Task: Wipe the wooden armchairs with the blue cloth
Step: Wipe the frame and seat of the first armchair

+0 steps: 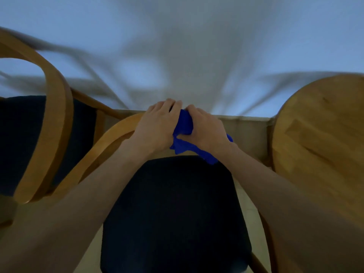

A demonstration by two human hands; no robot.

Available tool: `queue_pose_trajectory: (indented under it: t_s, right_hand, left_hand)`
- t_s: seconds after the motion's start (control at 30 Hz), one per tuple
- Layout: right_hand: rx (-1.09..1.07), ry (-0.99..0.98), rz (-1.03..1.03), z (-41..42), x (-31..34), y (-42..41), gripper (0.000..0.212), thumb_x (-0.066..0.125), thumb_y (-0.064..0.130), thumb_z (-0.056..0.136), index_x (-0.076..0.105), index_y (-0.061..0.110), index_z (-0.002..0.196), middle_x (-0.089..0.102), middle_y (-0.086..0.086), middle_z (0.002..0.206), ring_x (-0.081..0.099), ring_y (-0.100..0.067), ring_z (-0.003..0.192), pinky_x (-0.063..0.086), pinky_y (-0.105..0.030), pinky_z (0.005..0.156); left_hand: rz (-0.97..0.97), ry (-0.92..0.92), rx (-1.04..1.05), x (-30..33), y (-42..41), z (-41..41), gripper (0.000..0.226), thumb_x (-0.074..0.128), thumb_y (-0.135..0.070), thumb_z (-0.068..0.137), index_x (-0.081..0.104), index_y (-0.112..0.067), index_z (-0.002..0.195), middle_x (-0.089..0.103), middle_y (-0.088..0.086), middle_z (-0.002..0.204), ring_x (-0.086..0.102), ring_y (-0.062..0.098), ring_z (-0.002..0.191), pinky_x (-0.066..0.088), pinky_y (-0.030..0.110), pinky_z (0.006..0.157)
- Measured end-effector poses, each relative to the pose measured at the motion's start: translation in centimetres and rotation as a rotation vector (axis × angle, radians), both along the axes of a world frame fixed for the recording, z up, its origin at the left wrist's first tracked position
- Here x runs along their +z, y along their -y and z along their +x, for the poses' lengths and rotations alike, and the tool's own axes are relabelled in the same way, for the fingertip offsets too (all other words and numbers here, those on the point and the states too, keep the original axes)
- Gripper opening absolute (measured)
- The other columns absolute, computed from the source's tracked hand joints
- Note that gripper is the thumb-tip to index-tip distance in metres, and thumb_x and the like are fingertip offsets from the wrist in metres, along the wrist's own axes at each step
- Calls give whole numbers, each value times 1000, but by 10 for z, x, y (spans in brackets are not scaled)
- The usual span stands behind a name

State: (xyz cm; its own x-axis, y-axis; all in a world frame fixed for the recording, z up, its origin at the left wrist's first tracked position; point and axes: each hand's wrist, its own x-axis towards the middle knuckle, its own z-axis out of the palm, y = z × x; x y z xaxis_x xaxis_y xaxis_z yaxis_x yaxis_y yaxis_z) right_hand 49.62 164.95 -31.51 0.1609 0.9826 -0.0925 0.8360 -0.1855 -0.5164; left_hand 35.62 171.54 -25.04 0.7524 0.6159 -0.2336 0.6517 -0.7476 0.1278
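Note:
A wooden armchair (110, 142) with a dark seat cushion (175, 213) stands right below me, its curved back rail running under my hands. A bunched blue cloth (184, 125) sits on top of that rail. My left hand (157, 127) grips the rail and the cloth's left side. My right hand (208, 131) holds the cloth's right side, with a loose corner hanging below the wrist. A second wooden armchair (53, 119) with a dark seat stands to the left.
A round wooden table top (319, 138) fills the right side, close to the near chair. A pale wall with blurred shadows rises behind the chairs. A beige skirting strip (250, 134) runs along its base.

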Motion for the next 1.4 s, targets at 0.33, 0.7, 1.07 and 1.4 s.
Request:
queue_pose_trajectory:
  t_s: [0.33,0.7,1.07,1.4]
  right_hand:
    - [-390,271,-203,42,-7,132,42,68,41,78,44,20,104,54,3,91,56,-17,78,44,-31,67]
    - [-881,171,-351,-4,0,309,93,65,67,70,32,16,141,52,-2,125,53,-22,110,44,-36,91]
    - [-1045,227,-474,-72,-5,406,93,65,63,77,33,6,144,57,-11,116,59,-26,97,52,-38,78]
    - [-947,320,-465,-28,-4,341,95,47,77,81,29,6,142,54,-14,121,56,-28,102,49,-43,86]
  left_hand:
    - [22,103,-220,-13,41,52,52,68,-17,79,50,-12,128,53,5,123,52,21,112,40,35,102]
    - [-116,111,-626,-35,154,117,58,71,-14,76,50,-10,130,53,10,128,48,29,120,36,39,102]
    - [-129,84,-719,-46,188,120,70,73,-10,76,42,-15,138,44,6,136,40,26,127,37,38,102]
    - [-180,86,-744,-43,175,131,65,82,-26,71,52,-24,128,54,0,126,50,22,112,44,37,86]
